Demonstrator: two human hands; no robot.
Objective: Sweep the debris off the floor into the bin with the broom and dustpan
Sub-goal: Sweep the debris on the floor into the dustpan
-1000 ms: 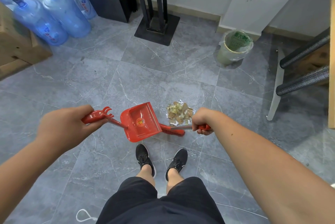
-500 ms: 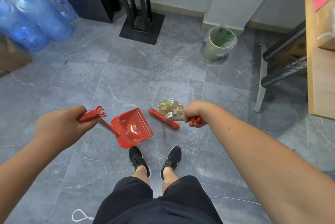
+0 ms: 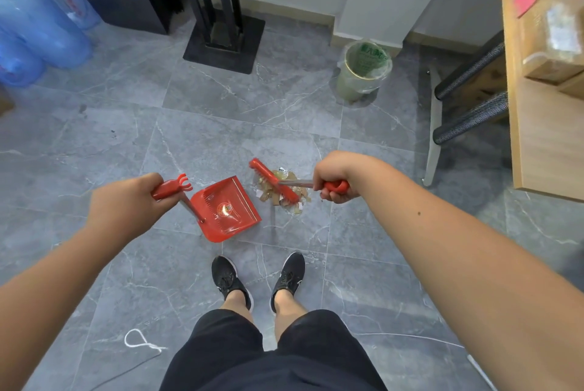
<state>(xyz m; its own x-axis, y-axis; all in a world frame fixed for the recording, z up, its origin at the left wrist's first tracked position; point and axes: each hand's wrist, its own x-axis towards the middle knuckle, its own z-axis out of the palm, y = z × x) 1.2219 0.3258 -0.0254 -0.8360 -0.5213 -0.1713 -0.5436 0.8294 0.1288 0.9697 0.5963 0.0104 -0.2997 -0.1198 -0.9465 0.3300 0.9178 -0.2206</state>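
Head view: the left hand [image 3: 126, 204] is curled around the handle of the red dustpan [image 3: 227, 210], just left of the debris [image 3: 265, 193] on the floor [image 3: 221, 125]. The right hand [image 3: 335, 177] grips the broom [image 3: 273, 182] over the pile. The bin [image 3: 363, 69] stands far right.

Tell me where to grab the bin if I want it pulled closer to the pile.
Probably the near rim of the bin, pinched from above on your side. It stands upright and open; the wall corner is close behind it and a chair leg lies to its right. The liner over the rim may slip.
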